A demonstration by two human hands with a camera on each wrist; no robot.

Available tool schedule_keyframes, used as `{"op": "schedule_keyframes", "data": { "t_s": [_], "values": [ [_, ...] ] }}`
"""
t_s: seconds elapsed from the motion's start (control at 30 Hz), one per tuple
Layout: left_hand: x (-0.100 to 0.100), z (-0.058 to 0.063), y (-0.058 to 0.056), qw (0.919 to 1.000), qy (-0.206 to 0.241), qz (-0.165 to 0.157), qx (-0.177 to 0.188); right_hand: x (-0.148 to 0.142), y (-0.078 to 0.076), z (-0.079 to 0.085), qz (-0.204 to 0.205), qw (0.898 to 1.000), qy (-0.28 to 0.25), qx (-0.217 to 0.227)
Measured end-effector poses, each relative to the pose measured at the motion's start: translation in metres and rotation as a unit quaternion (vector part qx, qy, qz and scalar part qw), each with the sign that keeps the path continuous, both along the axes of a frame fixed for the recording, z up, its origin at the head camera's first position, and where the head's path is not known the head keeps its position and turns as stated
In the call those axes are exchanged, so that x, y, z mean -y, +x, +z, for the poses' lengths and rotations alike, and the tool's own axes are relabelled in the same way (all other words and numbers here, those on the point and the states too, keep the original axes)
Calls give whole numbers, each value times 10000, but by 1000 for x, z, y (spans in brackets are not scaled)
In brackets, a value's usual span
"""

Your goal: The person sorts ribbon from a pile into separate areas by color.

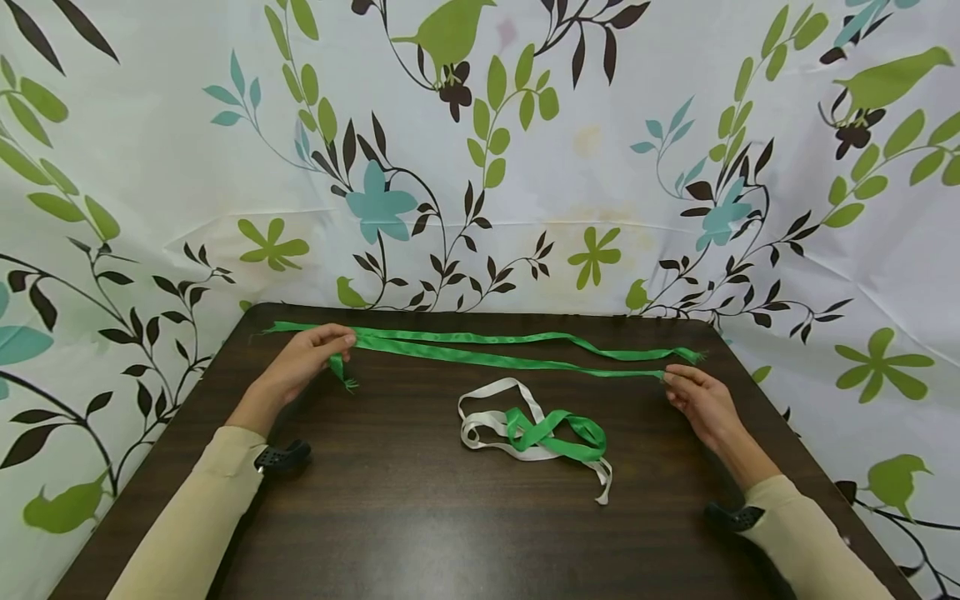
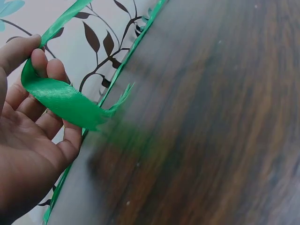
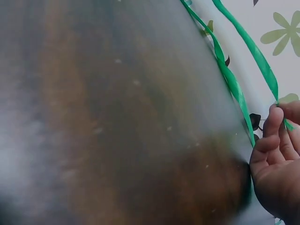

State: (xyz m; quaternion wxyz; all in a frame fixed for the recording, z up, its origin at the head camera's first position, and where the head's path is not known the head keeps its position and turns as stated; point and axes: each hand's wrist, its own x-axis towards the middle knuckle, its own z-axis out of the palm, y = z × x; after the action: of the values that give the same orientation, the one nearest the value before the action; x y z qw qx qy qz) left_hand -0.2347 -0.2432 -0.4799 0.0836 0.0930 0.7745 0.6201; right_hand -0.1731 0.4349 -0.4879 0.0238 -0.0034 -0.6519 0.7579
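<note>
A green ribbon (image 1: 480,357) is stretched between my two hands above the dark table. My left hand (image 1: 311,354) pinches it near one end, and a short frayed tail (image 2: 70,101) hangs past the fingers in the left wrist view. At the right, my right hand (image 1: 701,402) pinches the other end between thumb and fingertips; a bit of green shows beyond the grip in the right wrist view. Behind it, a second green ribbon (image 1: 480,337) lies along the table's far side, its frayed ends to left and right.
On the table (image 1: 390,500), nearer than the stretched ribbon, lies a loose white ribbon (image 1: 487,421) with a looped green ribbon (image 1: 588,450) tangled over it. A white cloth with printed leaves and birds (image 1: 480,200) hangs behind the table's far edge.
</note>
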Motion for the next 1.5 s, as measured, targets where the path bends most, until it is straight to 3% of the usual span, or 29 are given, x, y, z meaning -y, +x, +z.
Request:
{"op": "schedule_keyframes", "data": {
  "t_s": [0.3, 0.6, 0.73, 1.07, 1.5],
  "values": [
    [12, 2, -2, 9996, 119, 240, 21, 4, -21, 3, -494, 9950, 821, 283],
    [24, -1, -6, 9970, 555, 535, -61, 5, -36, 5, -918, 9872, 1215, 478],
    [32, -3, -6, 9960, 548, 701, 15, 5, -39, 6, -983, 9840, 1391, 517],
    [45, -9, -9, 9930, -400, 1074, -302, 9, -50, 2, -1170, 9772, 1708, 477],
    [49, -14, -13, 9856, -1246, 1059, -435, 16, -55, -2, -1374, 9619, 2222, 805]
  ]
}}
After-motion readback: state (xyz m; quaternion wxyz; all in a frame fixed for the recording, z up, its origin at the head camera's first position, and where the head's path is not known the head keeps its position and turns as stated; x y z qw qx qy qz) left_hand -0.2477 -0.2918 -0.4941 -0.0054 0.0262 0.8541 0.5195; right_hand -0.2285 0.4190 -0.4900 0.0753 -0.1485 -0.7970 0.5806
